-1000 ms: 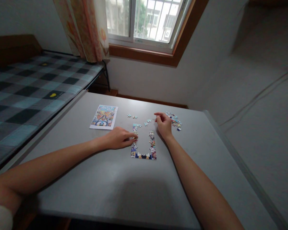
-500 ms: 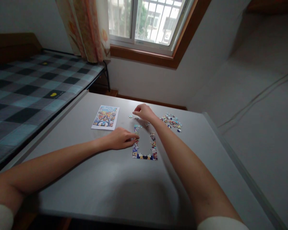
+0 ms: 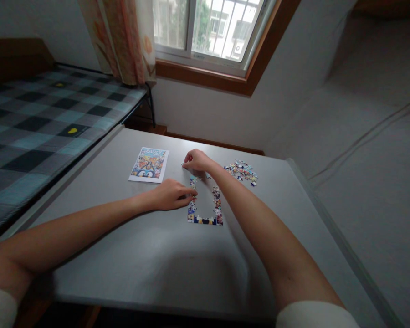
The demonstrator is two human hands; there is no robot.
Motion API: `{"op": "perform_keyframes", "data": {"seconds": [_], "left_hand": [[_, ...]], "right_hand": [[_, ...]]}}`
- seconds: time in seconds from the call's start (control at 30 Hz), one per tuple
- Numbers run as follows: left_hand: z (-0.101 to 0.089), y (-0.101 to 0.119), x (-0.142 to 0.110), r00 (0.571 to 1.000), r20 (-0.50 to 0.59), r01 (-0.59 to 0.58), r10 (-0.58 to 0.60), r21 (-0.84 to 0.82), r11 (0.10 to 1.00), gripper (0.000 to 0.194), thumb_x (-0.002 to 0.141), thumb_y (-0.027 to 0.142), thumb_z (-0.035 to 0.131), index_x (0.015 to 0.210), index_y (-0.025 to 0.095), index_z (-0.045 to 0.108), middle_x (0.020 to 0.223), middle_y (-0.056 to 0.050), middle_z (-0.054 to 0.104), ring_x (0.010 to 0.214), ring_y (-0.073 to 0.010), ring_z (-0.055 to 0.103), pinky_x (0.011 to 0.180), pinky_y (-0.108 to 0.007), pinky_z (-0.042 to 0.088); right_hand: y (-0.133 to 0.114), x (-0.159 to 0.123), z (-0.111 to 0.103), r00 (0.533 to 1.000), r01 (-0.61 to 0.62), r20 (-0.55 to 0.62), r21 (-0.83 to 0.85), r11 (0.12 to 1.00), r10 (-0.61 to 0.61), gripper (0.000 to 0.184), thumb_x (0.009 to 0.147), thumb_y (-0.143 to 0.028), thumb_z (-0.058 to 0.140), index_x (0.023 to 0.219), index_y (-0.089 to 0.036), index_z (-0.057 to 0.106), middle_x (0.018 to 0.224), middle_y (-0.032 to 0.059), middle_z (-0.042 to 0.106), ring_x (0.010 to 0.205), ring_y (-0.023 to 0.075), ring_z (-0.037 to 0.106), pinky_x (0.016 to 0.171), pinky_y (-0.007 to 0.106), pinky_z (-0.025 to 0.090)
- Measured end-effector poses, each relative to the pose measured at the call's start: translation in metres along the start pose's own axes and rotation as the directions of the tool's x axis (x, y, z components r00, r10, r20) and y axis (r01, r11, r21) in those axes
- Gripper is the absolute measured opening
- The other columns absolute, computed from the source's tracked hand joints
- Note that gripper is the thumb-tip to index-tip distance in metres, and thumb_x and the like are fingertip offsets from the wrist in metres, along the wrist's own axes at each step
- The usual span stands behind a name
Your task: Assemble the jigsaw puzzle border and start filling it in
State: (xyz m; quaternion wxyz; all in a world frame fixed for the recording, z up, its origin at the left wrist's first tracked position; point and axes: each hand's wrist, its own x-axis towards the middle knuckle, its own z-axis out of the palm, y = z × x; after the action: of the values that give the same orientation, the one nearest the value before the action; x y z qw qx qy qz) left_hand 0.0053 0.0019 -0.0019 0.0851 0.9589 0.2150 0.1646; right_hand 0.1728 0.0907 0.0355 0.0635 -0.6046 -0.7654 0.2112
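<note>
A partly joined jigsaw puzzle border (image 3: 217, 205) lies on the table, with its left, bottom and right sides in place around a bare middle. My left hand (image 3: 172, 194) rests at its left side, fingers stretched out and touching the pieces there. Beyond the top of the border, my right hand (image 3: 197, 160) is pinched on a small pale jigsaw piece (image 3: 183, 164) at the tabletop. Its fingers and wrist partly cover other loose pieces below it. To the right of my right forearm lies a heap of loose jigsaw pieces (image 3: 242, 171).
A printed picture sheet (image 3: 148, 165) with a cartoon design lies left of the puzzle. The grey-white table (image 3: 140, 269) has a raised edge on the right. A bed with a checked cover (image 3: 54, 118) stands at the left, and a window (image 3: 212, 32) is behind.
My right hand has moved slightly left, from above the loose pieces down to the leftmost one, which its fingertips now meet. My left hand stays on the border. The view has shifted slightly.
</note>
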Motion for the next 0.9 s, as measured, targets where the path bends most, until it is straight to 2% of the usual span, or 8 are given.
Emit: {"op": "perform_keyframes", "data": {"seconds": [0.1,0.23,0.37,0.47,0.57,0.67,0.77,0.9], "left_hand": [[0.0,-0.001,0.0,1.0,0.013,0.008,-0.008,-0.011,1.0,0.033,0.098,0.036,0.046,0.11,0.022,0.073,0.071,-0.002,0.072,0.061,-0.0107,0.064,0.057,-0.02,0.039],[0.001,-0.002,-0.001,1.0,0.008,0.011,-0.011,-0.022,1.0,0.032,0.098,0.036,0.047,0.109,0.022,0.073,0.072,-0.002,0.072,0.061,-0.0107,0.065,0.058,-0.021,0.039],[0.0,-0.002,-0.001,1.0,0.022,0.019,-0.018,-0.014,1.0,0.032,0.098,0.036,0.047,0.111,0.023,0.073,0.071,-0.002,0.073,0.06,-0.0108,0.064,0.058,-0.021,0.038],[-0.001,-0.001,-0.001,0.999,0.03,0.027,-0.026,-0.017,1.0,0.032,0.098,0.037,0.047,0.111,0.024,0.073,0.071,-0.001,0.072,0.059,-0.0105,0.063,0.057,-0.021,0.037],[-0.002,0.0,-0.001,0.999,0.028,0.024,-0.023,-0.025,0.999,0.033,0.098,0.038,0.046,0.111,0.024,0.073,0.071,0.0,0.072,0.059,-0.0101,0.063,0.056,-0.021,0.037],[-0.001,0.0,-0.001,1.0,0.016,0.018,-0.018,-0.02,1.0,0.033,0.098,0.038,0.047,0.111,0.024,0.073,0.072,-0.001,0.073,0.059,-0.0097,0.064,0.056,-0.021,0.038],[0.0,-0.001,-0.002,1.0,0.007,0.012,-0.012,-0.011,1.0,0.032,0.098,0.038,0.047,0.111,0.023,0.073,0.073,-0.001,0.073,0.059,-0.0097,0.064,0.056,-0.021,0.038],[0.001,-0.002,-0.003,1.0,0.002,0.012,-0.012,-0.012,1.0,0.033,0.098,0.039,0.047,0.11,0.023,0.073,0.072,-0.001,0.073,0.057,-0.0091,0.063,0.055,-0.02,0.037]], "right_hand": [[-0.001,-0.001,0.0,1.0,0.019,0.01,0.077,0.997,-0.02,0.016,0.077,-0.022,0.075,0.089,-0.013,0.074,0.09,0.0058,0.072,0.072,0.0104,0.056,0.064,0.023,0.04],[0.002,-0.004,0.0,0.994,0.101,-0.056,0.239,0.966,-0.09,0.01,0.072,-0.013,0.074,0.081,-0.012,0.071,0.082,0.0033,0.069,0.069,0.0087,0.054,0.065,0.022,0.041],[0.018,-0.018,-0.005,0.974,0.219,-0.167,0.495,0.841,-0.155,0.009,0.073,-0.017,0.071,0.081,-0.013,0.069,0.078,0.0022,0.068,0.068,0.0089,0.055,0.067,0.024,0.044],[0.041,-0.042,-0.01,0.964,0.24,-0.24,0.61,0.755,-0.113,0.015,0.073,-0.025,0.073,0.083,-0.014,0.07,0.081,0.0036,0.07,0.071,0.0103,0.058,0.07,0.026,0.046],[0.066,-0.072,-0.012,0.967,0.208,-0.247,0.646,0.735,-0.057,0.021,0.072,-0.034,0.073,0.083,-0.017,0.073,0.085,0.0053,0.073,0.074,0.0122,0.06,0.074,0.029,0.048],[0.088,-0.095,-0.008,0.964,0.173,-0.266,0.615,0.769,-0.005,0.024,0.072,-0.037,0.071,0.084,-0.018,0.076,0.083,0.0054,0.074,0.073,0.0129,0.06,0.071,0.029,0.047],[0.101,-0.105,0.001,0.962,0.117,-0.268,0.573,0.811,0.05,0.029,0.072,-0.04,0.069,0.085,-0.016,0.078,0.073,0.0041,0.071,0.062,0.0112,0.054,0.061,0.027,0.042],[0.107,-0.107,0.01,0.95,0.135,-0.307,0.548,0.826,0.049,0.031,0.072,-0.039,0.066,0.085,-0.015,0.079,0.072,0.0049,0.072,0.059,0.0114,0.053,0.058,0.026,0.039]]}}
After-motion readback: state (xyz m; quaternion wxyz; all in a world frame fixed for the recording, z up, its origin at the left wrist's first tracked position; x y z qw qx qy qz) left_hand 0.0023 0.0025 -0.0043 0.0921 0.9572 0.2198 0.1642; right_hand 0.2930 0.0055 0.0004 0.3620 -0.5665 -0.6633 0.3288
